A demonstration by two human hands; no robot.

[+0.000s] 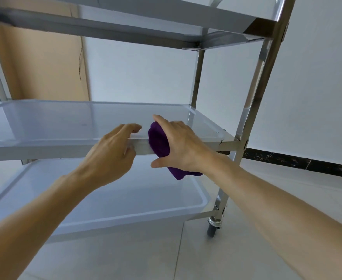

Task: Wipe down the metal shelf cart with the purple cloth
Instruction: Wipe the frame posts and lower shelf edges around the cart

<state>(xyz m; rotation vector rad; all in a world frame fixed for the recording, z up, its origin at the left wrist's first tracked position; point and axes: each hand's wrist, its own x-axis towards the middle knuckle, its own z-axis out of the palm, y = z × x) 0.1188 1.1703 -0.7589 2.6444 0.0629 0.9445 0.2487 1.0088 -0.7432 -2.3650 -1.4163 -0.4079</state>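
**Purple cloth pressed to the front rim of the middle shelf**

The right hand [183, 146] holds a bunched purple terry cloth [159, 143] against the front lip of the middle shelf [65, 146] of a three-tier stainless-steel shelf cart [253, 110]. The cloth sits under the palm, bulging out at the hand's 9 o'clock side over the rim, and a tail of it hangs out below the wrist at about 6 o'clock. The fingers drape over the top of the cloth onto the shelf, and the thumb sticks out beneath the rim, so the hand is wrapped around cloth and lip together.

The left hand [113, 150] lies just beside the cloth, at its 9 o'clock, with loosely bent fingers resting on the same front rim; it holds nothing.

At 5 o'clock from the hands, a grey caster wheel [212, 229] stands on the pale tiled floor [247, 249].
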